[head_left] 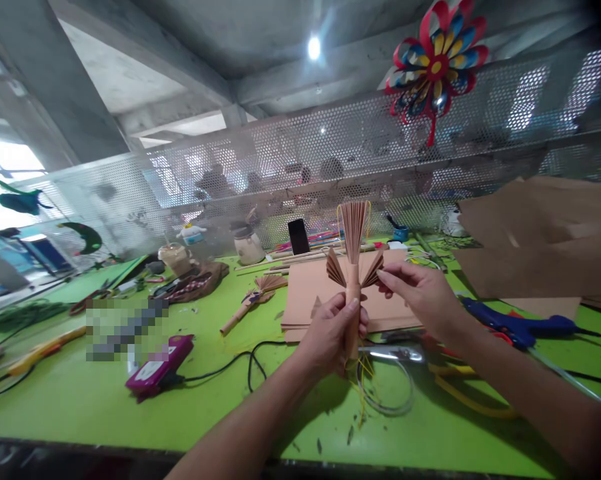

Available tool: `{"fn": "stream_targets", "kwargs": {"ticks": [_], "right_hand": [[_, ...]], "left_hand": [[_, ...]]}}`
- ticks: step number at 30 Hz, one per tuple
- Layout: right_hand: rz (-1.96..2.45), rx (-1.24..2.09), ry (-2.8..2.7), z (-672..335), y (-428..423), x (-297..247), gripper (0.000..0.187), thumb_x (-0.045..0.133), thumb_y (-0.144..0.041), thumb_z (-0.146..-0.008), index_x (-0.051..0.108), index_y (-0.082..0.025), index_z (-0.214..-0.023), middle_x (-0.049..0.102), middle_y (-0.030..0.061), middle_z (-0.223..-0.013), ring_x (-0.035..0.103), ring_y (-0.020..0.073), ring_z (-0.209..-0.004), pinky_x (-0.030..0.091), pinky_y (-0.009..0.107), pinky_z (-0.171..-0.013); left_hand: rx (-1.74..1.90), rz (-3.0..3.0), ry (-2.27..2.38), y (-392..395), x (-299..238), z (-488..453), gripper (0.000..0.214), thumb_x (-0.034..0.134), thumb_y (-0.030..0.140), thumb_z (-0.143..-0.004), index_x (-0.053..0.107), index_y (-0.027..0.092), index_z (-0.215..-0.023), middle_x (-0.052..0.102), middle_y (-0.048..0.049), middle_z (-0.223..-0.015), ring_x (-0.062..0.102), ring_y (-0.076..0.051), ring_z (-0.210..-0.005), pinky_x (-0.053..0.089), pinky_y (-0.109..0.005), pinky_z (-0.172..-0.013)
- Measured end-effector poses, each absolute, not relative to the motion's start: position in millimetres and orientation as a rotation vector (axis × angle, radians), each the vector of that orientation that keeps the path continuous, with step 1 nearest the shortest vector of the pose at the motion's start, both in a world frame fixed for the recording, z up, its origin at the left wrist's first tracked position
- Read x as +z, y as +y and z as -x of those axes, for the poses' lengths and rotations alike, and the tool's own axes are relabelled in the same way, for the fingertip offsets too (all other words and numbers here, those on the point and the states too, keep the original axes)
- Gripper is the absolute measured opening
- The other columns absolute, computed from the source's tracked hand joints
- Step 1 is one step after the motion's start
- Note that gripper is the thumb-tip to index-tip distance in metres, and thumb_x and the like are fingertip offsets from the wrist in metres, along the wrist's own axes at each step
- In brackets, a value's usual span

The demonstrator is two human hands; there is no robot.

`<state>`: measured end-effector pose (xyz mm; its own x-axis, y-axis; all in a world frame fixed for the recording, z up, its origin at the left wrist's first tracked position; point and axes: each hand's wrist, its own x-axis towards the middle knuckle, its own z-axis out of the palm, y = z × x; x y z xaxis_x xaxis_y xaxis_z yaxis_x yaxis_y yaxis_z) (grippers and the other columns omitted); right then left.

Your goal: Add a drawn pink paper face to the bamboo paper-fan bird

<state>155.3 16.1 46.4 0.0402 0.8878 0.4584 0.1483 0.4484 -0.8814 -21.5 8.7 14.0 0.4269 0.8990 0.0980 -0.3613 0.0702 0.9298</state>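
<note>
Upright in front of me stands a brown paper figure [353, 280] with a rolled tube body, a pleated fan on top and a smaller folded fan on each side. My left hand [336, 327] is wrapped round its tube. With pinched fingertips, my right hand [413, 287] grips the outer edge of the right side fan [371, 269]. Yellow strings hang from the tube's lower end, and a thin yellow line loops about the top fan. Behind the figure lies a stack of brown paper sheets [300, 293]. A similar paper figure [253, 300] rests on the table to the left.
On the green table [205, 413] are a blue glue gun [520, 323], a purple power strip [160, 367] with a black cable, a utility knife [395, 353] and a phone [298, 237]. Large brown paper [540, 240] rises at right. A perforated metal screen [280, 167] stands behind.
</note>
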Motion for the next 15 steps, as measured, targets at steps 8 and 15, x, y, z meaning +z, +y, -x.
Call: {"fn": "stream_targets", "kwargs": {"ticks": [8, 15], "right_hand": [[0.965, 0.692, -1.403, -146.1, 2.8, 39.8, 0.02, 0.068, -0.035, -0.079, 0.068, -0.019, -0.067, 0.063, 0.001, -0.061, 0.055, 0.0133, -0.06, 0.046, 0.025, -0.057], [0.943, 0.661, -1.342, -128.8, -6.0, 24.6, 0.018, 0.068, -0.032, -0.078, 0.068, -0.019, -0.066, 0.065, 0.0013, -0.063, 0.058, 0.0142, -0.062, 0.049, 0.025, -0.06]], "left_hand": [[1.138, -1.125, 0.627, 10.0, 16.0, 21.0, 0.029, 0.068, 0.04, -0.083, 0.056, 0.015, -0.09, 0.061, -0.0008, -0.075, 0.054, -0.008, -0.059, 0.042, -0.02, -0.059], [1.221, -1.122, 0.608, 11.7, 15.4, 20.1, 0.028, 0.067, 0.039, -0.085, 0.054, 0.016, -0.092, 0.062, -0.0005, -0.076, 0.056, -0.009, -0.062, 0.044, -0.02, -0.062]]}}
